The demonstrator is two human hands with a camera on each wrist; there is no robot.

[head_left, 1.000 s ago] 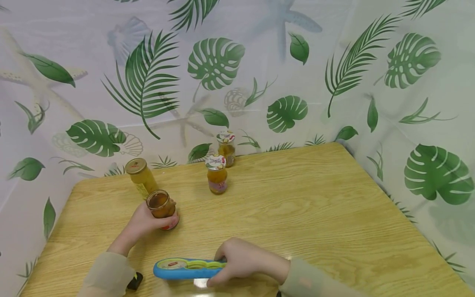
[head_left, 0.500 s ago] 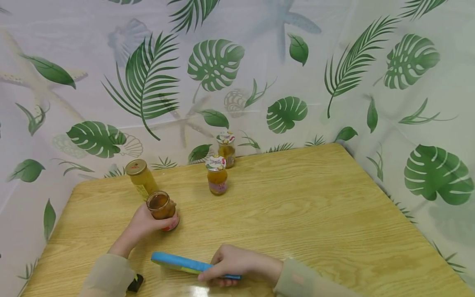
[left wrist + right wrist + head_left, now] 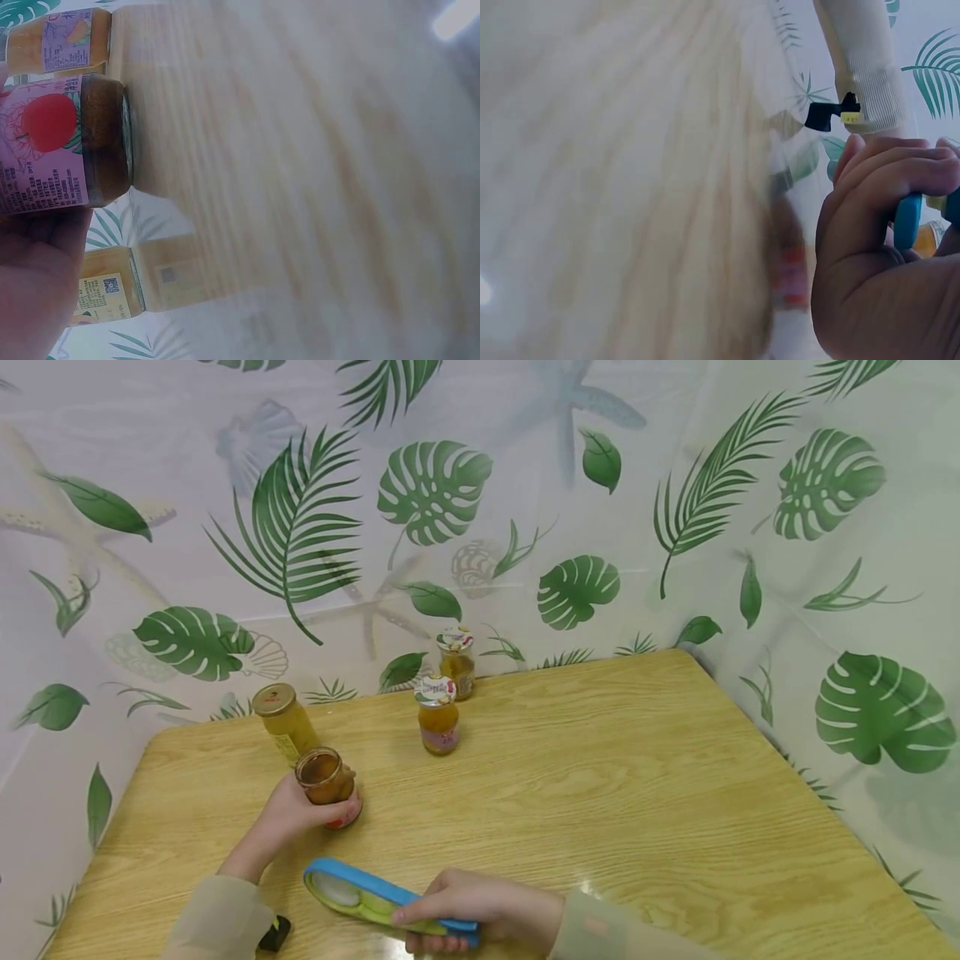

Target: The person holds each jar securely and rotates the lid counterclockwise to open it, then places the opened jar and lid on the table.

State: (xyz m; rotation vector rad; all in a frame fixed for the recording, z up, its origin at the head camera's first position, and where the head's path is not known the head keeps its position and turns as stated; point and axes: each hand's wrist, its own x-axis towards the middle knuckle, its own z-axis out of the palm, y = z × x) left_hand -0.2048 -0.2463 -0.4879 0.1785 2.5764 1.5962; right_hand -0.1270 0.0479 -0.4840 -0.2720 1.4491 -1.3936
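My left hand grips an open, lidless glass jar with brown contents, upright on the table. In the left wrist view, the same jar shows a pink label with a red fruit, and my left hand is beneath it. My right hand holds a blue and green jar opener by its right end, near the table's front. A pale disc, seemingly a jar lid, sits in the opener's wide loop. In the right wrist view, my right hand has curled fingers around the blue opener.
Just behind the open jar stands a taller yellow jar with a gold lid. Two lidded amber jars, one nearer and one farther, stand at the back middle. A leaf-patterned cloth borders the wooden table.
The jar opener has been turned over in my right hand, and its loop end now tilts up and shows the lid's pale side. My left hand and the jar have stayed put.
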